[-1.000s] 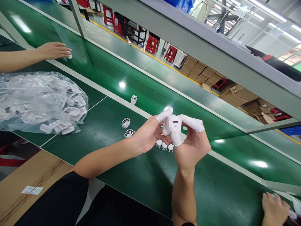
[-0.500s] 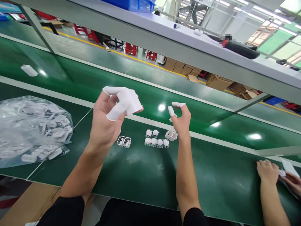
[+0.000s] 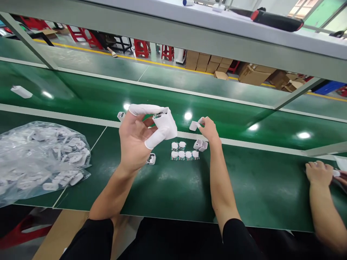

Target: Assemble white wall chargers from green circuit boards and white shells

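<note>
My left hand (image 3: 135,139), with white finger cots on thumb and forefinger, grips a white plastic housing (image 3: 169,124) raised above the bench. Its open end shows part of a green circuit board inside. Further right, my right hand (image 3: 210,129), also in finger cots, has thumb and forefinger closed at the edge of another white housing (image 3: 193,126) by the pale strip. Below lie several small circuit boards with round white parts (image 3: 185,155), beside two open white housings (image 3: 200,145). A housing with dark insides (image 3: 151,159) is partly covered by my left hand.
A clear bag of white plastic parts (image 3: 43,159) lies on the left of the green bench (image 3: 173,195). One white housing (image 3: 21,91) rests at far left, another (image 3: 121,116) behind my left hand. A shelf (image 3: 162,30) crosses above. A co-worker's hands (image 3: 320,173) work at right.
My right hand has reached the white housing and its fingers have closed there. My left hand has turned its housing so the open end shows. The view has tilted downward.
</note>
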{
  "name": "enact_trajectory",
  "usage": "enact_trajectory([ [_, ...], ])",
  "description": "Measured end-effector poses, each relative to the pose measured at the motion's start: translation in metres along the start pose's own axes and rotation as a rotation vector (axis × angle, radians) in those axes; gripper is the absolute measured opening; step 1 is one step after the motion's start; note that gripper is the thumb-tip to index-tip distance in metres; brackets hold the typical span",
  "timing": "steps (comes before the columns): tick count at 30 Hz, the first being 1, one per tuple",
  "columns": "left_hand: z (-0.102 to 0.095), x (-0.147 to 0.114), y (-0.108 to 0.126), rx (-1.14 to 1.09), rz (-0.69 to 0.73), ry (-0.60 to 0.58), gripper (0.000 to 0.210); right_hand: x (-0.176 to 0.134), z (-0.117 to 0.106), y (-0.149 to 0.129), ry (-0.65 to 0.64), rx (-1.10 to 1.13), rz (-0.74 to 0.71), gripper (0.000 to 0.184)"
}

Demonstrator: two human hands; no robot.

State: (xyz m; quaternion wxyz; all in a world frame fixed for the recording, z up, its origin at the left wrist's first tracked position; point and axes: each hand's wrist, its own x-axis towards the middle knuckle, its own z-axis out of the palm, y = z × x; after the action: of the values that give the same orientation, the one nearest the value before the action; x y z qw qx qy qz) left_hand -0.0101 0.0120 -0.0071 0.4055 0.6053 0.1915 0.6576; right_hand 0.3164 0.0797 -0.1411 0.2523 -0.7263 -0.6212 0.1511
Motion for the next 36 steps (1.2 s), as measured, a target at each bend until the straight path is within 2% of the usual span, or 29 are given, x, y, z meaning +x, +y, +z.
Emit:
enact_trajectory([
  [1,0.000,0.000,0.000,-0.005,-0.002,-0.008,0.053,-0.001,-0.003,0.000,-0.001,-0.001,-0.008,0.024],
  [3,0.001,0.000,0.000,-0.022,-0.008,-0.025,0.051,-0.003,-0.006,-0.001,-0.019,0.003,-0.032,0.044],
  [5,0.003,-0.001,0.001,-0.041,-0.011,-0.035,0.051,-0.003,-0.004,-0.005,-0.065,0.010,-0.062,0.066],
  [6,0.003,-0.001,0.002,-0.049,-0.011,-0.039,0.050,-0.001,0.000,-0.008,-0.097,0.013,-0.074,0.071],
  [8,0.004,0.000,0.004,-0.059,-0.011,-0.044,0.049,0.005,0.009,-0.017,-0.169,0.013,-0.084,0.063],
  [10,0.005,0.000,0.005,-0.063,-0.010,-0.051,0.048,0.012,0.015,-0.026,-0.213,0.006,-0.073,0.041],
  [12,0.005,0.001,0.005,-0.051,-0.010,-0.049,0.048,0.016,0.013,-0.031,-0.205,0.000,-0.053,0.024],
  [16,0.001,0.003,0.003,-0.006,0.011,-0.022,0.045,0.001,-0.025,-0.014,-0.111,-0.013,0.056,0.017],
  [20,0.004,0.004,0.002,0.032,0.031,-0.008,0.049,-0.041,-0.066,0.029,-0.208,-0.027,0.291,0.007],
  [24,0.014,0.001,0.007,0.009,-0.007,-0.060,0.050,-0.079,-0.073,0.060,-0.340,0.066,0.470,0.019],
  [27,0.020,-0.004,0.010,-0.027,-0.047,-0.102,0.049,-0.087,-0.074,0.068,-0.403,0.138,0.544,0.025],
  [32,0.025,-0.009,0.012,-0.049,-0.074,-0.108,0.047,-0.082,-0.087,0.066,-0.463,0.223,0.577,0.028],
  [36,0.026,-0.011,0.009,-0.071,-0.070,-0.115,0.048,-0.088,-0.086,0.053,-0.453,0.278,0.533,0.029],
])
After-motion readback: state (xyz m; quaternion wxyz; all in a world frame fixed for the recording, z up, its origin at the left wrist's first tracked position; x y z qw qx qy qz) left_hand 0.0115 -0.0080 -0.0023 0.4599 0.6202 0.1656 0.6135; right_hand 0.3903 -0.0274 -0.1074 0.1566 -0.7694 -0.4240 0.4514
